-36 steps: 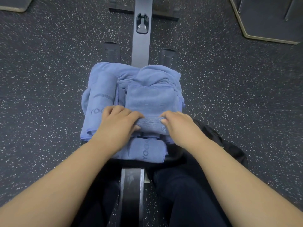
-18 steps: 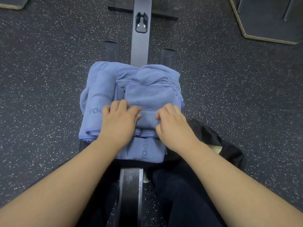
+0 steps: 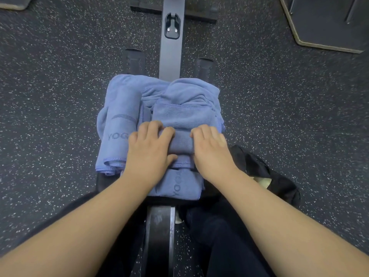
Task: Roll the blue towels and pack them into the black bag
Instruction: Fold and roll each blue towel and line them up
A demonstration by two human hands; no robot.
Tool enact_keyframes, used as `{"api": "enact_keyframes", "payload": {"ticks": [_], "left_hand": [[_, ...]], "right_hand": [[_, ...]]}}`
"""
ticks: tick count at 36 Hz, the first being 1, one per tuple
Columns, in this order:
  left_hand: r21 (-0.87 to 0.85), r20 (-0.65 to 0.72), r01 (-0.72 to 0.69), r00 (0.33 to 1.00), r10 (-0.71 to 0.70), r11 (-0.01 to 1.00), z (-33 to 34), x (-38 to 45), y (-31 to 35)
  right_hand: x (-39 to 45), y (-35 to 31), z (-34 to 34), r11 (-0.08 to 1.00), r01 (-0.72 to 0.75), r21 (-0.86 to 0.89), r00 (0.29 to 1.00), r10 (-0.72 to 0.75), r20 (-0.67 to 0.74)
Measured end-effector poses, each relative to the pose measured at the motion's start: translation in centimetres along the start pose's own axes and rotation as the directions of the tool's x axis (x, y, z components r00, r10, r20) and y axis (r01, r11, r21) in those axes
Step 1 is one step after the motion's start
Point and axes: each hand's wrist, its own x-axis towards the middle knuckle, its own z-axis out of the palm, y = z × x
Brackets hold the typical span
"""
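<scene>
step: rolling top blue towel [image 3: 183,116] on towel pile, left of black bag [image 3: 265,172] | left hand [image 3: 148,150] grip clenched on roll's left end | right hand [image 3: 211,148] likewise, right end | tip: even pressure, ends level, roll stayed tight

bare forearms [image 3: 279,216], dark navy trousers [image 3: 225,246]

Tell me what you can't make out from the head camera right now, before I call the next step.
- Black bag: mostly behind the right forearm; its opening and contents are hidden.
- Towel being rolled: both ends sit under the left hand and right hand, so roll tightness is unclear.
- Towel pile: folds overlap; the count cannot be told.
- Surface under the towels: covered by them.
</scene>
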Motion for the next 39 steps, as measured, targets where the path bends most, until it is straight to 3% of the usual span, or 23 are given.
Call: {"api": "enact_keyframes", "payload": {"ticks": [7, 14, 22, 33, 39], "left_hand": [[0.036, -0.034, 0.005, 0.999, -0.003, 0.999, 0.6, 0.5, -0.3], [0.074, -0.128, -0.015, 0.991, 0.024, 0.997, 0.5, 0.7, -0.5], [0.028, -0.039, -0.047, 0.998, 0.048, 0.998, -0.6, -0.1, -0.7], [0.013, -0.011, -0.085, 0.996, 0.085, 0.996, -0.1, -0.7, -1.1], [-0.009, 0.005, -0.115, 0.993, 0.115, 0.993, 0.1, -0.8, -0.7]], "right_hand": [[0.5, 0.3, 0.1, 0.999, -0.023, 0.034, 1.0, 0.023, -0.012], [0.7, 0.8, -1.4, 0.995, -0.037, 0.088, 0.986, 0.023, 0.163], [0.0, 1.3, -3.1, 0.969, -0.073, 0.236, 0.959, 0.003, 0.283], [-0.4, 1.0, -4.2, 0.962, -0.14, 0.233, 0.927, 0.045, 0.372], [0.5, 1.0, -2.7, 0.973, -0.142, 0.18, 0.933, 0.071, 0.353]]}}
